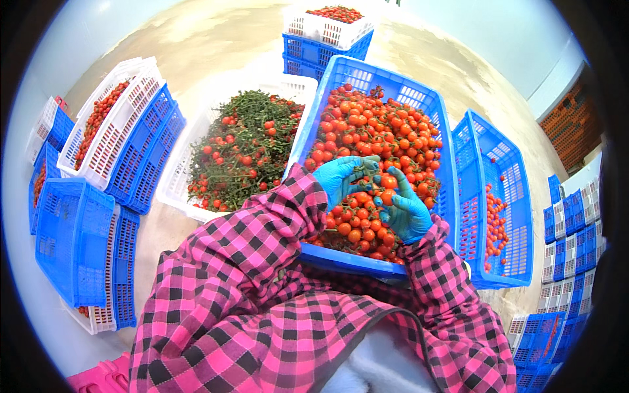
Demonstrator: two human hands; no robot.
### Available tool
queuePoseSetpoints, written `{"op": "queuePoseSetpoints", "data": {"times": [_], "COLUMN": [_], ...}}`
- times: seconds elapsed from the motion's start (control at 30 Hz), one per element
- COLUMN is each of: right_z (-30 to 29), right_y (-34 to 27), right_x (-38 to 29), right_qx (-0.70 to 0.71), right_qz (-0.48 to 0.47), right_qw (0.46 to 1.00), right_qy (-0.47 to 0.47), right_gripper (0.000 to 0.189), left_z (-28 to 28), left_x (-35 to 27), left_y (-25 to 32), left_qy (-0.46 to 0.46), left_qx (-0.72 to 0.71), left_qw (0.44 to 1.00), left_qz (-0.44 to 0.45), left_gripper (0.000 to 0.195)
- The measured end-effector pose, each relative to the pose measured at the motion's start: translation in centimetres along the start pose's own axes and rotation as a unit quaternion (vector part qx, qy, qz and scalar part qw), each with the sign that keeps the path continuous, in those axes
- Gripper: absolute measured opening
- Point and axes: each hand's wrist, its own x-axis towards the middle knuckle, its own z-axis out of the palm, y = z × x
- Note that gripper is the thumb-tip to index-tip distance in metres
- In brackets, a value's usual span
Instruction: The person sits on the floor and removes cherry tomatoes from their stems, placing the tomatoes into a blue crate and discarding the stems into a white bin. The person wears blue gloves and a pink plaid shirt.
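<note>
Both my hands wear blue gloves and are above a blue plastic crate (448,162) heaped with red cherry tomatoes (361,125). My left hand (341,178) pinches a green tomato stem (366,168) between thumb and fingers. My right hand (405,211), fingers curled, holds orange-red cherry tomatoes (388,189) beside that stem. Whether these tomatoes are still joined to the stem cannot be made out. To the left stands a white plastic crate (172,189) filled with green stems (245,118) and scattered red tomatoes.
At the right, another blue crate (522,216) holds some loose tomatoes. Stacked blue and white crates (130,142) stand at the left, more (319,37) beyond the tomato crate, and several stacks (570,255) at the far right. A pink plastic object (100,377) is at the lower left.
</note>
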Motion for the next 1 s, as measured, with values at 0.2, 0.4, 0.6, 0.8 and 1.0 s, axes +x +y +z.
{"op": "queuePoseSetpoints", "data": {"times": [0.2,0.4,0.6,0.8,1.0], "right_z": [-0.3,-4.4,-19.8,-29.3,-16.1], "right_y": [0.8,-6.9,-17.9,-19.0,-15.5], "right_x": [0.9,-4.6,-14.5,-19.4,-5.8], "right_qx": [-0.365,-0.465,-0.608,-0.634,-0.660], "right_qz": [-0.119,-0.280,-0.273,0.026,-0.249], "right_qw": [0.906,0.795,0.604,0.547,0.673], "right_qy": [0.177,0.271,0.437,0.547,0.223], "right_gripper": [0.048,0.041,0.041,0.037,0.027], "left_z": [-0.3,-6.3,-14.2,-12.5,-7.1], "left_x": [0.0,0.0,-1.1,-1.7,-0.7], "left_y": [1.2,5.2,6.8,7.3,5.1], "left_qy": [-0.018,0.335,0.528,0.613,0.444], "left_qx": [0.169,0.347,0.261,0.341,0.338], "left_qw": [0.980,0.850,0.778,0.641,0.732], "left_qz": [0.105,0.211,0.219,0.311,0.390], "left_gripper": [0.020,0.038,0.059,0.061,0.051]}}
